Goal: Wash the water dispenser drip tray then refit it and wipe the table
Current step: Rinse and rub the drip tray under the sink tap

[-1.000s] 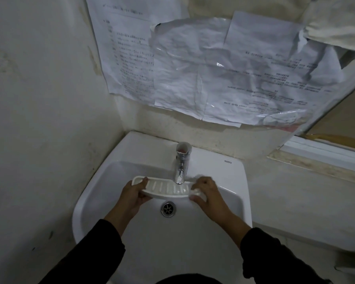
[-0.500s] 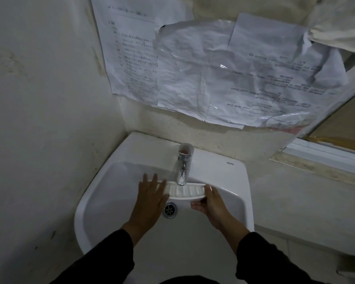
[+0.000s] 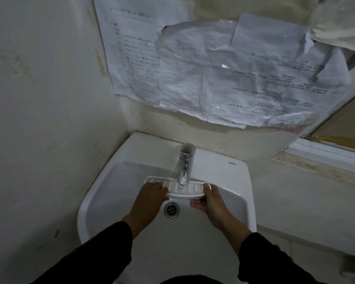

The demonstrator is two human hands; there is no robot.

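Head view: right hand grips drip tray over sink, left hand flat on it

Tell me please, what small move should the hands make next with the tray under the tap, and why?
Probably slide the left hand along the slotted top of the drip tray, rubbing toward the middle. The right hand grips the tray's right end over the sink, beneath the faucet spout, and the left palm lies flat on the left part, so only that part is being rubbed. Running water is hard to see.
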